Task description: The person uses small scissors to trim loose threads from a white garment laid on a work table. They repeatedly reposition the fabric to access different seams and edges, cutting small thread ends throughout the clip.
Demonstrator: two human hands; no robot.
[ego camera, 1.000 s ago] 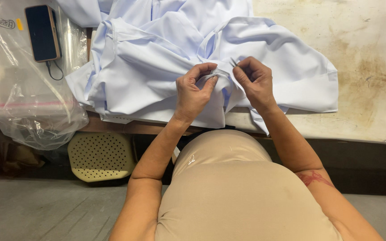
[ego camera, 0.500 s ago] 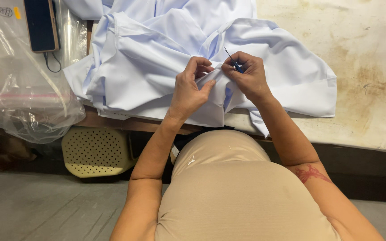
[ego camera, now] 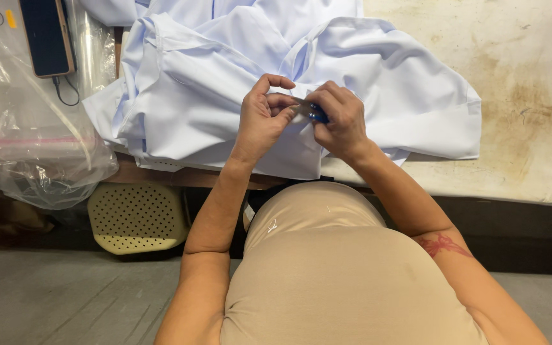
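Pale blue garment (ego camera: pixel 237 96) is the landmark: heaped on the bench (ego camera: pixel 512 83), its near hem hanging over the front edge.

Left of the garment: clear plastic bag (ego camera: pixel 33 140) with a dark phone (ego camera: pixel 46 35) and its cable lying on top. Below the garment's left corner, under the bench edge, a cream perforated stool seat (ego camera: pixel 137 217).

Change since a second ago: both hands have closed in on each other. Earlier they were slightly apart, with a thin tool visible above the right hand; now the knuckles nearly touch over the garment's front middle fold. Reads as work shifting from positioning to close-in fine work on one spot of fabric — a judgement, the spot itself is hidden.

Left hand (ego camera: pixel 263 118): fingers curled, thumb and forefinger pinched on a small raised fold of the garment, lifting it just off the heap.

Right hand (ego camera: pixel 343 121): fingers closed around a small blue-handled tool (ego camera: pixel 317 115); only a blue sliver shows between the hands. Tool type not clear, could be thread snips.

Tool tip sits against the pinched fold, between the two thumbs. Contact point is hidden.

Right of the garment: bare stained bench surface.
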